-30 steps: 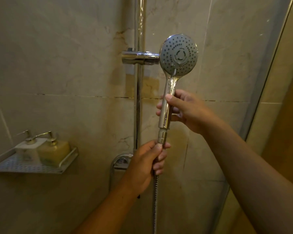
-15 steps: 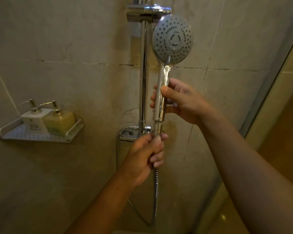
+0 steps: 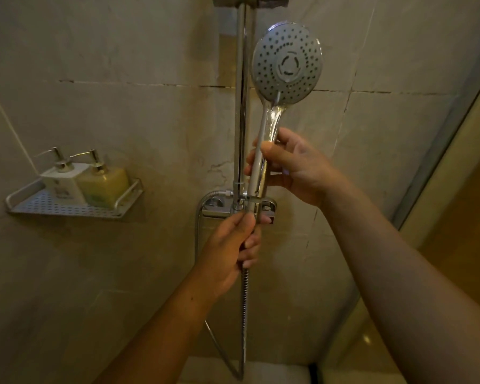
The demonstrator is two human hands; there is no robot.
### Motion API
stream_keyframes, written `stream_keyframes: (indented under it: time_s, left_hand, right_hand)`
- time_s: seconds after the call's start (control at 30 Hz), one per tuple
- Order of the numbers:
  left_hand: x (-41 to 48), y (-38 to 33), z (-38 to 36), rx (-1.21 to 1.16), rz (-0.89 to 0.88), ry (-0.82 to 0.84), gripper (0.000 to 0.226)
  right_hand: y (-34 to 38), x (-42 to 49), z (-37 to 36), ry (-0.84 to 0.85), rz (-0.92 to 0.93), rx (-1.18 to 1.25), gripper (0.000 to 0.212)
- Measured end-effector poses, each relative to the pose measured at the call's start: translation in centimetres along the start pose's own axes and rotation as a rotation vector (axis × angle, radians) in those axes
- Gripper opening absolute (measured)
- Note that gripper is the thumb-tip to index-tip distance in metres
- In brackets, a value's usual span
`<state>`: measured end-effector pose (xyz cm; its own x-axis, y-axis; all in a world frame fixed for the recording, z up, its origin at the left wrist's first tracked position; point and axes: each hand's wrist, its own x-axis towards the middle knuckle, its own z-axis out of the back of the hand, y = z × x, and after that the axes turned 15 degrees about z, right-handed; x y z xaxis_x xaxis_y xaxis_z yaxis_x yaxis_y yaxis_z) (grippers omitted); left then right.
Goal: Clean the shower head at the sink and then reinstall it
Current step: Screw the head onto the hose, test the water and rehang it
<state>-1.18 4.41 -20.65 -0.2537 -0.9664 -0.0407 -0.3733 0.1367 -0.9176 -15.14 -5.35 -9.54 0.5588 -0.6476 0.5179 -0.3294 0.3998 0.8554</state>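
Head view, left to right. Perforated silver metal wall shelf (image 3: 64, 209) carries a white square pump bottle (image 3: 63, 182) and, just beside it on the right, a yellow square pump bottle (image 3: 106, 187). Left grip (image 3: 229, 252) is clenched round the top end of the ribbed chrome hose (image 3: 244, 306), just under the handle. Vertical chrome rail (image 3: 241, 79) stands behind. Round chrome shower head with grey spray face (image 3: 287, 62) is upright just right of the rail, face toward the camera. Right grip (image 3: 298, 167) grasps its handle mid-length, thumb in front. Glass door edge (image 3: 438, 167) at far right.
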Motion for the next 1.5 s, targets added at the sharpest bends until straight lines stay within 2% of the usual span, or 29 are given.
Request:
stream_keyframes:
  time_s: [0.1,0.27,0.33,0.4,0.43,0.5,0.6,0.73,0.8,0.9,1.0,1.17,1.27,1.33,1.37,1.47,1.5]
  left_hand:
    - [0.0,0.4,0.7,0.089,-0.021,-0.082,0.027]
    - [0.2,1.1,1.3,0.222,-0.052,-0.252,0.013]
    - [0.2,1.1,1.0,0.254,-0.074,-0.266,0.006]
    - [0.1,1.0,0.7,0.279,-0.095,-0.275,0.004]
    - [0.1,0.9,0.6,0.291,-0.099,-0.271,0.004]
    - [0.1,0.8,0.2,0.317,-0.09,-0.254,0.004]
    - [-0.1,0.7,0.0,0.3,-0.048,-0.193,0.006]
    - [-0.1,0.7,0.2,0.207,-0.012,-0.083,0.021]
    - [0.0,0.9,0.3,0.209,-0.011,-0.057,0.025]
    - [0.1,1.4,0.6,0.234,-0.037,-0.088,0.03]
    - [-0.2,2.0,1.2,0.217,-0.031,-0.138,0.028]
    - [-0.2,3.0,1.8,0.219,0.005,-0.244,0.024]
    - [0.1,3.1,1.7,0.223,-0.016,-0.233,0.017]
    - [0.0,3.0,1.7,0.145,-0.026,-0.188,0.015]
    - [0.0,2.9,1.8,0.099,-0.022,-0.159,0.015]
    - [-0.3,2.5,2.3,-0.014,0.013,-0.066,0.018]
    - [-0.4,2.4,2.5,-0.03,0.025,-0.043,0.019]
  right_hand:
    - [-0.6,-0.3,-0.8,-0.073,0.001,-0.146,0.031]
    - [-1.8,-0.2,-2.9,-0.248,-0.013,-0.596,0.043]
    - [-2.2,-0.2,-3.4,-0.309,0.018,-0.656,0.046]
    - [-2.5,-0.2,-3.6,-0.323,0.022,-0.665,0.036]
    - [-2.6,-0.2,-3.6,-0.317,0.013,-0.621,0.028]
    - [-2.7,0.0,-3.8,-0.301,-0.003,-0.33,0.019]
    - [-2.4,0.4,-4.0,-0.267,-0.004,0.178,0.03]
    - [-2.4,0.7,-3.9,-0.189,-0.085,0.421,0.042]
    - [-2.7,0.7,-3.9,-0.188,-0.1,0.437,0.038]
    - [-3.0,0.3,-4.1,-0.166,-0.024,0.297,0.024]
    - [-2.9,0.0,-4.5,-0.16,-0.02,-0.011,0.016]
    - [-4.1,-0.3,-6.4,-0.252,0.009,-0.66,0.028]
    - [-4.0,-0.5,-6.8,-0.346,0.063,-0.763,0.033]
    - [-3.6,-0.5,-6.7,-0.303,0.074,-0.693,0.028]
    - [-3.4,-0.3,-6.6,-0.261,0.042,-0.539,0.027]
    - [-2.7,-0.1,-6.0,-0.196,-0.143,0.21,0.046]
    - [-2.6,-0.1,-5.5,-0.175,-0.165,0.312,0.048]
